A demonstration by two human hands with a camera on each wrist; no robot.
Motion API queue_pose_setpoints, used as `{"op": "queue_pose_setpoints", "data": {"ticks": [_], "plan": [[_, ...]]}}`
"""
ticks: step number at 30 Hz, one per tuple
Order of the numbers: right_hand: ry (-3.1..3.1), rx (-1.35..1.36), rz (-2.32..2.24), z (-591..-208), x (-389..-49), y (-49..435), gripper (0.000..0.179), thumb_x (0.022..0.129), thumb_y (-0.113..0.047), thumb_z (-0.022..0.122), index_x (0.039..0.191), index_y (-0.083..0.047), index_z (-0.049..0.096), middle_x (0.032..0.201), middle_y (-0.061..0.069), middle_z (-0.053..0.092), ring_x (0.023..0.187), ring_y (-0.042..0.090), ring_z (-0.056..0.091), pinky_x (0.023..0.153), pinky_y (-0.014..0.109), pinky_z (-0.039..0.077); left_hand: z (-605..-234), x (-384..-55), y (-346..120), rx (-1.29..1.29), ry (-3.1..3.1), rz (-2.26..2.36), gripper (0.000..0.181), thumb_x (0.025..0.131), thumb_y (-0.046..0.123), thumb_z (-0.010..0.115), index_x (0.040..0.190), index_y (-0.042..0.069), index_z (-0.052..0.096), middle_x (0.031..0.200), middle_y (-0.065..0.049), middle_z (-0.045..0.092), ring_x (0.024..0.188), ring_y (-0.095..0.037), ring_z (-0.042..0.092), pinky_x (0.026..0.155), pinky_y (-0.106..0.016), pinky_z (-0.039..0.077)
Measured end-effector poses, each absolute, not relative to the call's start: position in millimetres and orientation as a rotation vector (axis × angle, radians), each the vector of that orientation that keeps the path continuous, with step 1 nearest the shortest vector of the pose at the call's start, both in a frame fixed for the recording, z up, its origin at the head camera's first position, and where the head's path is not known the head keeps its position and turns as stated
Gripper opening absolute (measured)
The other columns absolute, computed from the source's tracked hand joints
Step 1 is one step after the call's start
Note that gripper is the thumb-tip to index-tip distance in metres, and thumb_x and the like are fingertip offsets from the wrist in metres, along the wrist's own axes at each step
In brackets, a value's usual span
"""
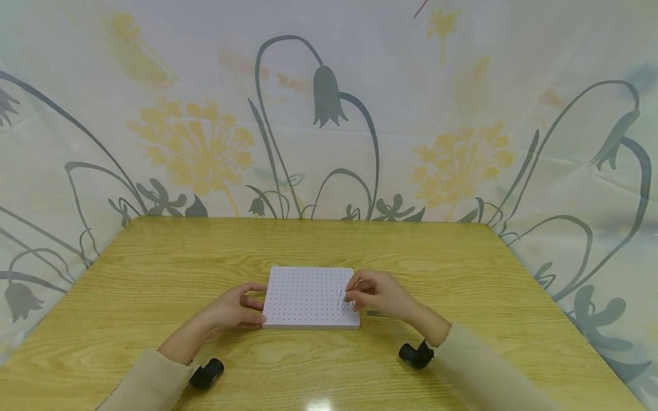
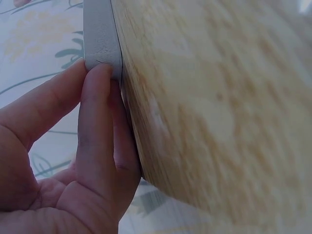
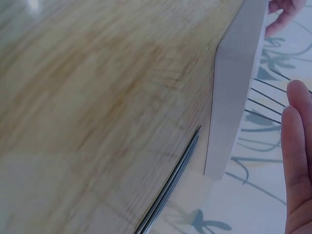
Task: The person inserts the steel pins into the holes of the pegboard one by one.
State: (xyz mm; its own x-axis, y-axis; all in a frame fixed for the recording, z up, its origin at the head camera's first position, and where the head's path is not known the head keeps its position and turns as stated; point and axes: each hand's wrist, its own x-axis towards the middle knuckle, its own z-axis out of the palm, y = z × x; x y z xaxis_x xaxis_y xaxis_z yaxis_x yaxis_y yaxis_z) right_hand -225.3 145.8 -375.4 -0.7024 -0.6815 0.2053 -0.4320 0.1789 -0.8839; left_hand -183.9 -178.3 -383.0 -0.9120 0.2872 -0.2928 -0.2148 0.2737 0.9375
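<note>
White flower-printed cloth point(image 1: 390, 40) stands at twelve o'clock, behind the yellowish wooden surface point(image 1: 231, 245). At its centre lies the white rectangular perforated board point(image 1: 303, 297), seemingly light and stiff, best held by the edges. Left hand point(image 1: 239, 308) grips its nine-o'clock edge; right hand point(image 1: 379, 294), at three o'clock, narrowly pinches among slender dark metal rods point(image 3: 267, 97), probably slippery, better taken near the top.

thin rods point(image 3: 169, 185) and right hand point(image 3: 298, 161), both only partly inside the right wrist view
</note>
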Motion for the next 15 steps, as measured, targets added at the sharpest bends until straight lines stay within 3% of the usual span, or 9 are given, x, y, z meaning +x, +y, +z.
{"op": "queue_pose_setpoints", "data": {"ticks": [15], "plan": [[2.350,-1.137,-1.445,-380.6,-225.1,138.3,0.003,0.086,0.002,0.063,0.089,0.003,0.062,0.084,0.016,0.067,0.065,0.019,0.064,0.058,0.034,0.056,-385.0,-184.4,-178.7,0.052,2.133,1.685,0.067,0.079,-0.008,0.068,0.137,-0.006,0.034,0.105,-0.021,0.052,0.082,-0.023,0.060,0.074,-0.036,0.055]]}}
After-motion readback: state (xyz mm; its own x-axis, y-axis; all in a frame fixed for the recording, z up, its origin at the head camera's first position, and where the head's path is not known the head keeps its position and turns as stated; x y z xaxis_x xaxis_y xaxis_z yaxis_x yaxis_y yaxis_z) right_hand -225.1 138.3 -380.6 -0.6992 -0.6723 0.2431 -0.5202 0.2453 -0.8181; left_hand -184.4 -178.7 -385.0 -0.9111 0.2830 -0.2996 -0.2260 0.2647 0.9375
